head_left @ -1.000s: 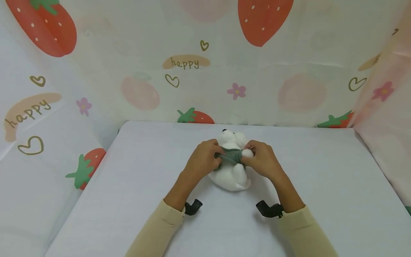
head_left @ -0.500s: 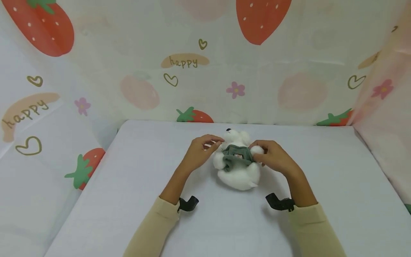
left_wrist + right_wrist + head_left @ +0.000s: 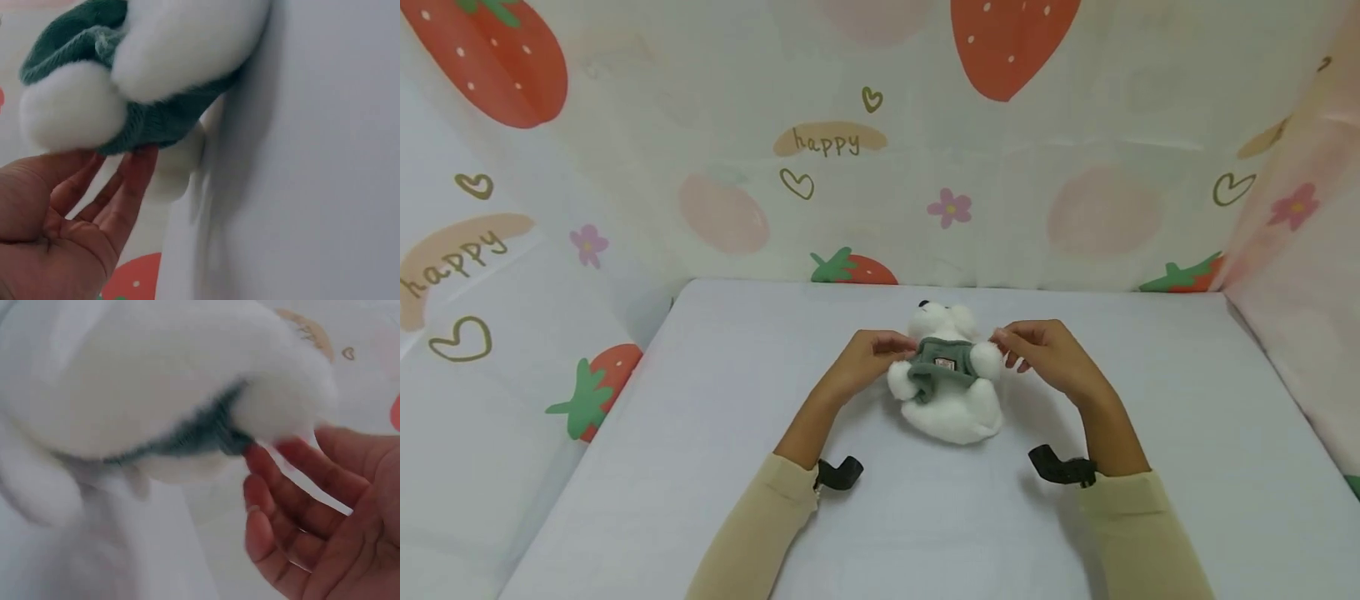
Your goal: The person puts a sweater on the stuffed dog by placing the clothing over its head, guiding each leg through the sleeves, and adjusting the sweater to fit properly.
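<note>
A white plush animal [image 3: 951,417] with a black nose lies on the table, head toward the back. It wears a green knitted top [image 3: 945,354] with a small label; both white paws stick out of the sleeves. My left hand [image 3: 871,360] reaches the plush's left side in the head view. In the left wrist view its nearly straight fingertips [image 3: 145,164] touch the green cloth beside one paw [image 3: 72,106]. On the other side is my right hand [image 3: 1047,354], fingers loosely bent. The right wrist view shows its fingertips at the other paw [image 3: 281,409] and the sleeve edge.
A white cloth covers the table [image 3: 760,333]. Behind it hangs a curtain [image 3: 880,192] printed with strawberries, hearts and flowers, and similar fabric walls both sides. Black wrist camera mounts [image 3: 841,473] sit below both hands, at the beige sleeves [image 3: 760,525].
Both hands held the plush's top at first. The left hand let go, then came back to the sleeve. The right hand released the paw and drew right. The plush shifted right, then back left.
</note>
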A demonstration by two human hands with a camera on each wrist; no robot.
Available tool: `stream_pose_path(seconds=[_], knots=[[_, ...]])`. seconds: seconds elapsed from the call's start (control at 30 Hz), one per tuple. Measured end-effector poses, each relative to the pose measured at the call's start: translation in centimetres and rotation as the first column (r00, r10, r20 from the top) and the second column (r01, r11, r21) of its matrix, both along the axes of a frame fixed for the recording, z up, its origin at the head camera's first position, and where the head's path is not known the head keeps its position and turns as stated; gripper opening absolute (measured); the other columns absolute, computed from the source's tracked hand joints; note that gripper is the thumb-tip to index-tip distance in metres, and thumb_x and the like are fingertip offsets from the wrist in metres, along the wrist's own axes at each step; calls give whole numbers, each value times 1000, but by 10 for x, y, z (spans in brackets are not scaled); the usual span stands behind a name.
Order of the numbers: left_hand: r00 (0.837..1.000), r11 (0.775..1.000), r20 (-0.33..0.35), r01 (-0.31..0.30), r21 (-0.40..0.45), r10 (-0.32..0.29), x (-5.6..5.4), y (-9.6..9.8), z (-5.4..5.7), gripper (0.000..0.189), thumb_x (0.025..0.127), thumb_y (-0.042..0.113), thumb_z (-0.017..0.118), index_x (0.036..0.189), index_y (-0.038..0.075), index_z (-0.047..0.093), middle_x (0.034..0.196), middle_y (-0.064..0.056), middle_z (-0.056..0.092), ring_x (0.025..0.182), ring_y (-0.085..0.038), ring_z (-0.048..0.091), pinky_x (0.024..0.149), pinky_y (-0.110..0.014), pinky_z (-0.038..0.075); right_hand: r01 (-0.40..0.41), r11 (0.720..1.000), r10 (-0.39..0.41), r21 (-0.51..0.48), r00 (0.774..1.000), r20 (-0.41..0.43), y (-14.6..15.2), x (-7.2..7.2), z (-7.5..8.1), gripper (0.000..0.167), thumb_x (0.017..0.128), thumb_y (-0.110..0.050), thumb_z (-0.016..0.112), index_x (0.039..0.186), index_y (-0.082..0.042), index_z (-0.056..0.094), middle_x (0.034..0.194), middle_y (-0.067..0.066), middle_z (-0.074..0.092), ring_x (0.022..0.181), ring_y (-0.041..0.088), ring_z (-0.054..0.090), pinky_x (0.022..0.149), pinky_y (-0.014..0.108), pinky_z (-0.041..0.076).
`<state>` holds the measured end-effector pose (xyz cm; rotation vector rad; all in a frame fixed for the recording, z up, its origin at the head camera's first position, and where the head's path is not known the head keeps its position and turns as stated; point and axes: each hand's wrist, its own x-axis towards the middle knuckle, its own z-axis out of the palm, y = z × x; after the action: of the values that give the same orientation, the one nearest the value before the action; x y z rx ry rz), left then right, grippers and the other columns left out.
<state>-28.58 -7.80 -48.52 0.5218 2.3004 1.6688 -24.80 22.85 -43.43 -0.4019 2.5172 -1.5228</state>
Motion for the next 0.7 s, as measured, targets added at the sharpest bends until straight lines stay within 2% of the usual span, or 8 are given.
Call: stream_pose_path(seconds=[0.13,0.2,0.3,0.4,0.53,0.7], knots=[[997,994,-3,77,80,-77,1,0,2,28,98,-1,61,124,2,71,122,-11,70,115,-20,65,95,-32,52,50,998,-51,-24,998,-28,-6,-2,-5,31,102,-32,63,122,-9,73,122,7,70,107,21,64,93,41,49],[996,990,11,90,112,-92,2,2,1,29,98,-2,62,126,2,70,123,-12,70,114,-19,66,93,-30,53,31,999,-31,-33,999,-12,-4,-2,-8,31,102,-30,63,126,-11,72,127,5,69,114,21,62,98,40,45],[996,988,39,77,136,-83,3,8,-2,30,96,-2,64,125,2,71,121,-12,70,110,-19,67,90,-29,54,-29,999,29,-40,1000,6,4,-4,-13,30,101,-26,64,127,-11,71,127,6,69,118,22,62,100,39,45],[997,990,36,66,124,-71,4,15,-6,29,95,-4,65,122,0,72,118,-12,72,106,-18,68,88,-28,54,-79,996,79,-40,997,18,7,-6,-16,24,100,-18,65,121,-10,73,123,8,70,120,24,60,101,40,45],[999,997,-21,48,65,-47,7,22,-6,23,94,-5,66,116,-3,73,113,-14,73,102,-19,69,89,-28,55,-126,992,126,-22,992,6,6,-9,-17,17,97,-14,67,112,-9,74,115,8,70,114,26,59,98,43,45],[996,999,-84,38,17,-37,10,28,-5,19,93,-6,67,112,-5,73,109,-18,73,98,-24,70,87,-30,56,-166,986,166,-31,986,-19,5,-9,-20,9,98,-12,68,101,-5,71,107,9,68,109,25,60,92,37,48]])
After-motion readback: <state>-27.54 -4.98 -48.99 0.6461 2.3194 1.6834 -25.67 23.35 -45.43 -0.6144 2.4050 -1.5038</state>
